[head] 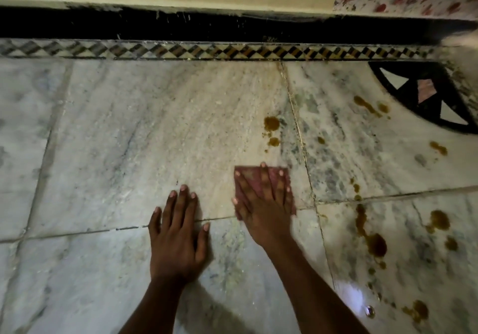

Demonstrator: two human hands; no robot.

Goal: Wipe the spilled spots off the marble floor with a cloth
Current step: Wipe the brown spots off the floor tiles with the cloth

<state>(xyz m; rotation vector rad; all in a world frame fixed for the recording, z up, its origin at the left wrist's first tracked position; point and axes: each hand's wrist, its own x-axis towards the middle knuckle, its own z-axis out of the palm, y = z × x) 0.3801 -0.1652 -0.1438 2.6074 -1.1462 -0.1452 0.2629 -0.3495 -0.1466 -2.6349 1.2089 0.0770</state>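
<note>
Head view: right hand [261,204] presses flat on a reddish cloth [254,178] at frame center, below brown spots [271,123], while left hand [178,232] rests flat, fingers straight, on the marble floor [129,126].

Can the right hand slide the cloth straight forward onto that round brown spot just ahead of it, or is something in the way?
Probably yes. The right hand presses flat on the folded reddish cloth, and only bare grey-veined marble floor lies between it and the round brown spilled spot. The left hand rests off to the side.
</note>
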